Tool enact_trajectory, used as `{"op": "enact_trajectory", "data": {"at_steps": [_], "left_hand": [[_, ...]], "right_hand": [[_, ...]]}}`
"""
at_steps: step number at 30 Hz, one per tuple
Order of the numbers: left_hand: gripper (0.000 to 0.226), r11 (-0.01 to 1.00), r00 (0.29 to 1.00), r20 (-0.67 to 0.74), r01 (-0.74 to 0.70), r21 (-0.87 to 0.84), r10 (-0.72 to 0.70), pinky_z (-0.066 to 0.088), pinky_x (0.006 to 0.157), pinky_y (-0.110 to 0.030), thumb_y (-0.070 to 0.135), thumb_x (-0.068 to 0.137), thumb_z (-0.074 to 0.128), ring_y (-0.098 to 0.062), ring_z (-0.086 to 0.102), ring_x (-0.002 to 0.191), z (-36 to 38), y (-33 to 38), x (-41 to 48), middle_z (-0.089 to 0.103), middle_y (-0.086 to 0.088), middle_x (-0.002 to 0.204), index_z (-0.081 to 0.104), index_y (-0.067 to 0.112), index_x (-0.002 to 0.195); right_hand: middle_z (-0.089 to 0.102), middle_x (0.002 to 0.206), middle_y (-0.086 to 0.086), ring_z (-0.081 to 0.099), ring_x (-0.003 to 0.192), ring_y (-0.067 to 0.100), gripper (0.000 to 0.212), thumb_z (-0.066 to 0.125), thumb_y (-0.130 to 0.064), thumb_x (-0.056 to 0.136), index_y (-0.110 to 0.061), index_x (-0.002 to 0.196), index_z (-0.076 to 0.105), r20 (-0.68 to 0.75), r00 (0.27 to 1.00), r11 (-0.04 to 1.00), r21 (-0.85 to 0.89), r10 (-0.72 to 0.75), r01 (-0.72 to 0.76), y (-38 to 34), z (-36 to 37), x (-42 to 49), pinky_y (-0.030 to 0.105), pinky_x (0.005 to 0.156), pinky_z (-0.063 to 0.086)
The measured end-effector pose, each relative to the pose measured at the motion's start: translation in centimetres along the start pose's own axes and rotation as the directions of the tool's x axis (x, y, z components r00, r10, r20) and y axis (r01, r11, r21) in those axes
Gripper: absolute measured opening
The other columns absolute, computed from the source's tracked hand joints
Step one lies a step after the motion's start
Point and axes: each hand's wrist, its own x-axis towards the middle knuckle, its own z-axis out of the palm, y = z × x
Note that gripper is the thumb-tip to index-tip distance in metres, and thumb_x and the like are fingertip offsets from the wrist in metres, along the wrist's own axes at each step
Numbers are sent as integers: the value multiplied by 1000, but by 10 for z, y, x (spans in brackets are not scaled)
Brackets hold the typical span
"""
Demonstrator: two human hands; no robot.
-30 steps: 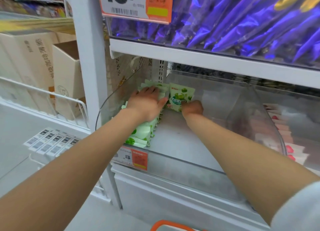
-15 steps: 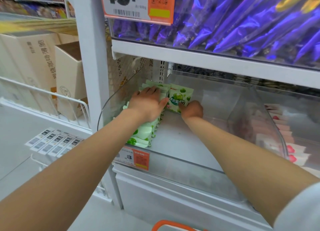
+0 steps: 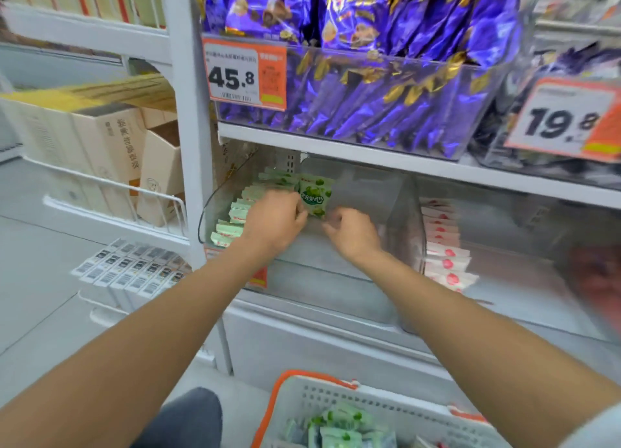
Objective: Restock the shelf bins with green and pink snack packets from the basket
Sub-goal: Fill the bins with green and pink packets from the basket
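Inside clear bin (image 3: 369, 273), at right end of green packet row (image 3: 242, 212): upright green packet (image 3: 314, 195), long axis vertical. Left hand (image 3: 275, 224) pinches its left edge; right hand (image 3: 353, 234) just right of it, loosely curled, holding nothing. Left hand nearer. Basket (image 3: 336, 394) below bin holds more green packets.

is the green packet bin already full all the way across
No, green packets line only the left side of the clear bin; its right part is bare.

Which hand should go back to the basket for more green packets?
Right. The right hand looks empty and sits above the basket; the left hand is steadying the upright green packet.
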Motion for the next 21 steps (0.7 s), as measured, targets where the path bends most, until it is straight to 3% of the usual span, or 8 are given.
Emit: {"op": "enact_trajectory", "data": {"at_steps": [4, 8, 10, 13, 16, 18, 20, 21], "left_hand": [[13, 994, 996, 25, 90, -67, -88, 44, 65, -33, 32, 91, 52, -26, 59, 80, -11, 33, -58, 64, 0, 84, 58, 20, 91], [13, 975, 955, 249, 194, -105, -164, 45, 68, -33, 30, 86, 54, -25, 61, 82, 8, 46, -113, 65, 0, 83, 60, 19, 86], [13, 973, 896, 406, 223, -62, -179, 47, 70, -33, 29, 86, 55, -28, 63, 88, 32, 45, -139, 66, -5, 89, 59, 16, 86], [20, 978, 760, 621, 195, 67, -194, 48, 78, -34, 27, 91, 54, -30, 60, 93, 69, 37, -172, 65, -13, 102, 61, 8, 90], [24, 977, 649, 732, 172, 128, -210, 46, 77, -34, 24, 94, 51, -30, 58, 88, 99, 33, -193, 63, -18, 104, 60, 4, 83], [27, 975, 603, 767, 165, 148, -218, 45, 73, -35, 20, 94, 50, -30, 58, 81, 113, 34, -203, 61, -25, 99, 59, 1, 77], [28, 979, 554, 808, 142, 145, -200, 48, 77, -38, 16, 94, 49, -34, 62, 91, 125, 36, -210, 62, -27, 100, 64, -7, 92], [25, 982, 531, 827, 129, 136, -184, 48, 75, -37, 14, 93, 48, -32, 61, 87, 130, 35, -213, 61, -25, 95, 65, -4, 91]], "right_hand": [[66, 99, 3, 63, 91, 26, 11, 56, -25, 92, -16, 92, 63, -132, 976, 984, -77, -171, 162, -4, -30, -69, 34, 74, 48], [64, 91, 2, 61, 82, 25, 11, 51, -22, 93, -16, 90, 60, -143, 940, 944, -156, -311, 289, 26, -26, -132, 32, 61, 37], [64, 90, 1, 61, 81, 25, 10, 52, -22, 92, -17, 89, 60, -32, 962, 953, -150, -270, 263, 54, -9, -161, 29, 60, 33], [65, 92, 2, 62, 85, 25, 13, 50, -20, 92, -16, 90, 62, 253, 963, 986, -106, -97, 128, 107, 27, -203, 30, 64, 42], [68, 99, 6, 62, 93, 25, 16, 50, -18, 91, -14, 97, 65, 487, 866, 992, -104, 113, -71, 163, 61, -244, 33, 77, 51], [67, 94, 8, 64, 89, 25, 18, 53, -17, 91, -8, 97, 67, 580, 787, 977, -112, 212, -181, 190, 80, -265, 35, 78, 52], [58, 78, 9, 63, 78, 28, 18, 56, -14, 90, -2, 84, 67, 684, 689, 968, -115, 239, -222, 200, 95, -279, 39, 73, 54], [57, 74, 8, 63, 77, 27, 19, 58, -15, 90, -5, 75, 65, 715, 660, 969, -107, 231, -223, 201, 100, -283, 37, 72, 54]]}}
